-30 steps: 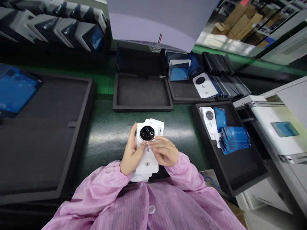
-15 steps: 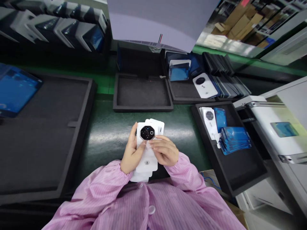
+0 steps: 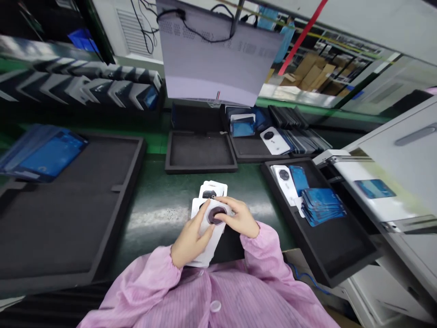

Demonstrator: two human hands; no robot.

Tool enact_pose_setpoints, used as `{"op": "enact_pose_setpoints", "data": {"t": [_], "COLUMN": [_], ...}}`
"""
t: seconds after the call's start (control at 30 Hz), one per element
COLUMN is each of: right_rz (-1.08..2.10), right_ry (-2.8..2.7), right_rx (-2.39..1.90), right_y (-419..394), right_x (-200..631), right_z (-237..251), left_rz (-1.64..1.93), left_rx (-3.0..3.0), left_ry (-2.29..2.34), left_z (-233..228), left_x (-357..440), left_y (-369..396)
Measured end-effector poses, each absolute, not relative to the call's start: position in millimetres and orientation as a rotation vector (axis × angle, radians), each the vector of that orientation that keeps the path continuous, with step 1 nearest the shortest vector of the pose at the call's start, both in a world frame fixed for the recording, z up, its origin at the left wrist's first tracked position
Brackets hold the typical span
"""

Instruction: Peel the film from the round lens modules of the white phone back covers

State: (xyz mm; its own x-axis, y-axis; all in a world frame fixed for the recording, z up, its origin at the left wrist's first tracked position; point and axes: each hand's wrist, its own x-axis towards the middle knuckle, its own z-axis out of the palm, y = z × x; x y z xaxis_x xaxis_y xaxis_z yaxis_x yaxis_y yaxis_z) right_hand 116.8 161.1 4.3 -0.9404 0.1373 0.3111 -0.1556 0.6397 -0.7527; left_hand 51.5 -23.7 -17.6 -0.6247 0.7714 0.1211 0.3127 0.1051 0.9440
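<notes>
Both hands hold a small stack of white phone back covers (image 3: 208,228) low over the green desk (image 3: 160,200), close to the body. Left hand (image 3: 187,243) cradles the stack from the side, fingers curled around its edge. Right hand (image 3: 239,218) rests on the top cover, fingers pressed together beside its dark round camera ring (image 3: 215,215). An empty black tray (image 3: 200,152) sits beyond; another tray (image 3: 327,237) with blue-filmed covers lies to the right.

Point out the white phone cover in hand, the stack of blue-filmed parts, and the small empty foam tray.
white phone cover (image 3: 209,232), head view, lower back panel.
blue-filmed stack (image 3: 322,205), head view, top sheet.
foam tray (image 3: 200,150), head view, bare floor.
</notes>
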Motion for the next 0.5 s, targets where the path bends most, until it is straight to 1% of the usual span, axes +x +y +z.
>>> {"op": "enact_pose_setpoints", "data": {"t": [0.1, 0.17, 0.27, 0.33, 0.4, 0.5], "right_rz": [1.2, 1.058, 0.775, 0.679, 0.687, 0.765], "right_ry": [-2.617, -2.707, -2.859, -2.938, -3.034, -3.206], "right_rx": [0.016, -0.017, -0.133, -0.252, -0.347, -0.387], "right_y": [159.9, 158.2, 160.3, 166.7, 176.6, 194.0], "right_x": [114.8, 106.4, 88.8, 76.0, 62.9, 44.2], "right_z": [-2.1, -11.0, -22.6, -25.4, -24.1, -18.0], "left_rz": [1.326, 1.153, 0.947, 0.856, 0.79, 0.73], "left_rx": [1.116, 1.098, 1.172, 1.267, 1.341, 1.405], "left_ry": [2.287, 2.452, 2.572, 2.648, 2.689, 2.697], "left_z": [-21.5, -32.8, -59.2, -75.6, -85.3, -87.2], "left_x": [66.9, 78.2, 94.3, 101.6, 105.1, 104.7], "left_y": [-50.5, -64.3, -69.5, -64.2, -56.6, -48.2]}}
